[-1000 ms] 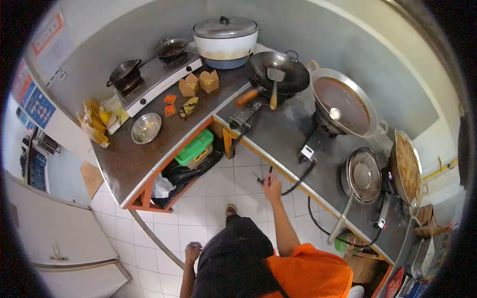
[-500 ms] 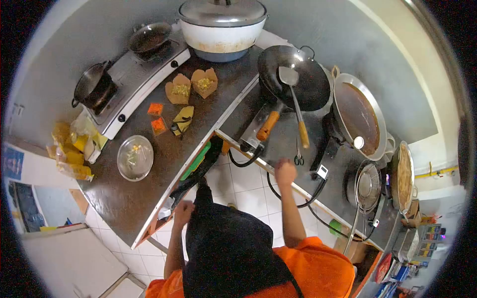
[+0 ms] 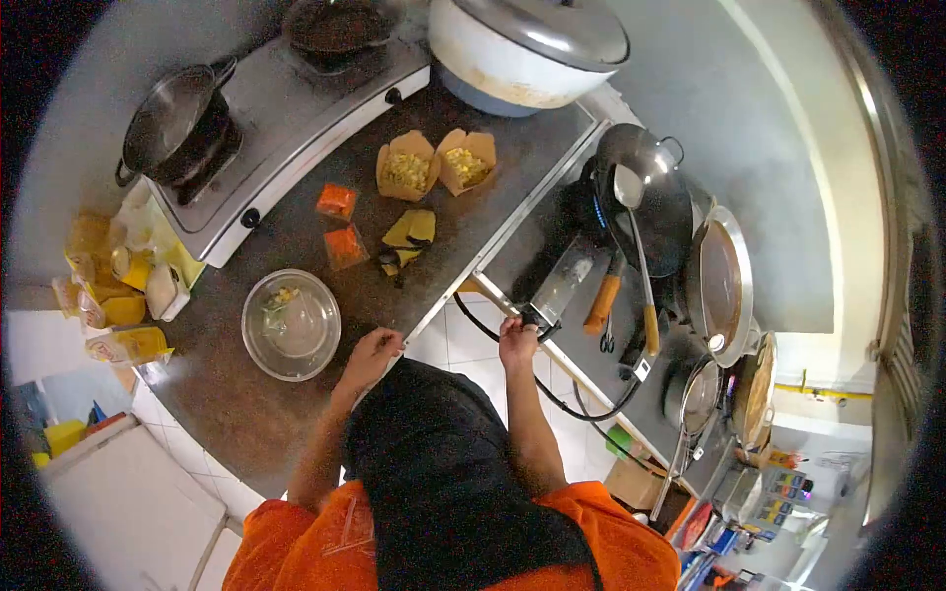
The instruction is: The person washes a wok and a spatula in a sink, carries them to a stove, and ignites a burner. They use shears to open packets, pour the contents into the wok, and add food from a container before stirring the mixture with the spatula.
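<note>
My right hand [image 3: 517, 343] is closed at the front of the gas burner [image 3: 564, 281], with its fingers on the burner knob, which they mostly hide. Blue flame shows beside the dark wok [image 3: 650, 222], where a metal spatula [image 3: 641, 231] with a wooden handle rests. Over the edge of the left counter is my left hand [image 3: 371, 359], its fingers loosely bent and nothing visible in them. Nearest to it is a clear round bowl [image 3: 291, 340] with some pale, chopped food inside.
Two cardboard boxes of yellow food [image 3: 406, 169] [image 3: 467, 163], two orange packets [image 3: 336, 201] [image 3: 345, 246] and a yellow-black wrapper [image 3: 409, 234] lie on the counter [image 3: 212, 394]. Behind are a two-burner stove [image 3: 286, 118] and a large lidded pot [image 3: 517, 59]. A wide pan of brown liquid [image 3: 719, 276] stands right.
My view has turned left. My right hand has moved left to the burner knob, and my left hand has risen to the counter edge. Blue flame now shows by the wok.
</note>
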A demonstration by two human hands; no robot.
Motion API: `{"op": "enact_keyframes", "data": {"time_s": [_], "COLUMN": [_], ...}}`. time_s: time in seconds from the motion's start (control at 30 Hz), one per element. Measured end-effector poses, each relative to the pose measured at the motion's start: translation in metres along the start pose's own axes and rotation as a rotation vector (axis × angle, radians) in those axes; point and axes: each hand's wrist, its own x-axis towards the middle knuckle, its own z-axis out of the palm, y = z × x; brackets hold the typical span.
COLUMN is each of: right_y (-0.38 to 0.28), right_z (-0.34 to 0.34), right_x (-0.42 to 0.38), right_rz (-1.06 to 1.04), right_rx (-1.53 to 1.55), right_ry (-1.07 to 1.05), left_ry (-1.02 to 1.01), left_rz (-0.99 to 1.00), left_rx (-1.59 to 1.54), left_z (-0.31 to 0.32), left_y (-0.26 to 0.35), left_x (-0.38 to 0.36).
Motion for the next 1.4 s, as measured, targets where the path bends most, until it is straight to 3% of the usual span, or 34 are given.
{"op": "enact_keyframes", "data": {"time_s": [0.13, 0.2, 0.37, 0.43, 0.53, 0.57, 0.6, 0.67, 0.7, 0.73, 0.8, 0.83, 0.9, 0.93, 0.97, 1.0, 1.07, 1.1, 1.17, 1.27, 1.33, 1.37, 1.4], "right_y": [-0.001, -0.003, -0.007, -0.007, 0.010, 0.022, 0.023, 0.060, 0.075, 0.095, 0.126, 0.140, 0.163, 0.184, 0.205, 0.220, 0.241, 0.244, 0.236, 0.205, 0.180, 0.161, 0.141], "right_z": [0.017, 0.016, -0.015, -0.018, -0.020, -0.015, -0.010, 0.056, 0.062, 0.052, 0.098, 0.127, 0.176, 0.181, 0.178, 0.170, 0.168, 0.171, 0.184, 0.212, 0.215, 0.211, 0.210], "right_x": [-0.019, -0.019, 0.008, 0.006, -0.016, -0.025, -0.039, -0.089, -0.083, -0.062, -0.071, -0.082, -0.101, -0.090, -0.077, -0.066, -0.050, -0.047, -0.057, -0.096, -0.112, -0.124, -0.143], "right_rz": [-0.016, -0.013, -0.031, 0.065, 0.227, 0.369, 0.442, 0.160, 0.051, -0.233, -0.748, -0.747, -1.027, -1.134, -1.245, -1.257, -1.550, -1.560, -1.604, -1.556, -1.672, -1.688, -1.498], "right_rx": [0.044, 0.065, 0.076, 0.073, 0.071, -0.005, -0.443, -1.272, -1.454, -1.657, -1.890, -1.871, -2.250, -2.262, -2.273, -2.270, -2.403, -2.409, -2.049, -2.103, -1.982, -2.016, -2.030], "right_ry": [0.044, 0.014, -0.051, -0.151, -0.091, -0.105, -0.326, -0.175, -0.348, -0.613, -0.927, -0.945, -1.203, -1.287, -1.359, -1.333, -1.367, -1.317, -1.569, -1.428, -1.326, -1.246, -1.244], "left_ry": [-0.048, -0.172, -0.182, -0.177, -0.134, -0.111, -0.092, -0.012, 0.044, 0.049, 0.215, 0.241, 0.349, 0.435, 0.417, 0.406, 0.464, 0.443, 0.426, 0.382, 0.327, 0.518, 0.712], "left_rz": [-0.006, -0.004, -0.051, -0.096, -0.061, 0.040, 0.146, 0.069, 0.000, -0.002, 0.088, 0.127, 0.163, 0.200, 0.062, 0.079, 0.187, 0.212, 0.176, 0.142, 0.110, 0.064, 0.014], "left_rx": [-0.092, -0.137, -0.253, -0.286, -0.198, -0.167, -0.138, -0.034, 0.062, 0.071, 0.121, 0.113, 0.259, 0.390, 0.318, 0.326, 0.397, 0.404, 0.307, 0.253, 0.208, 0.232, 0.255], "left_z": [-0.001, 0.001, -0.002, -0.001, -0.007, -0.007, -0.006, -0.008, -0.009, -0.010, -0.017, -0.019, -0.030, -0.033, -0.043, -0.047, -0.062, -0.068, -0.076, -0.084, -0.071, -0.062, -0.053], "left_y": [-0.024, -0.047, -0.027, -0.022, -0.020, -0.024, -0.026, -0.014, -0.009, -0.005, 0.002, -0.006, -0.003, -0.001, 0.025, 0.023, 0.013, 0.012, 0.021, 0.014, 0.016, 0.020, 0.024], "left_x": [0.011, 0.016, 0.010, 0.011, 0.010, 0.014, 0.019, 0.032, 0.037, 0.041, 0.051, 0.058, 0.058, 0.058, 0.046, 0.043, 0.031, 0.026, 0.011, 0.005, 0.013, 0.016, 0.018]}}
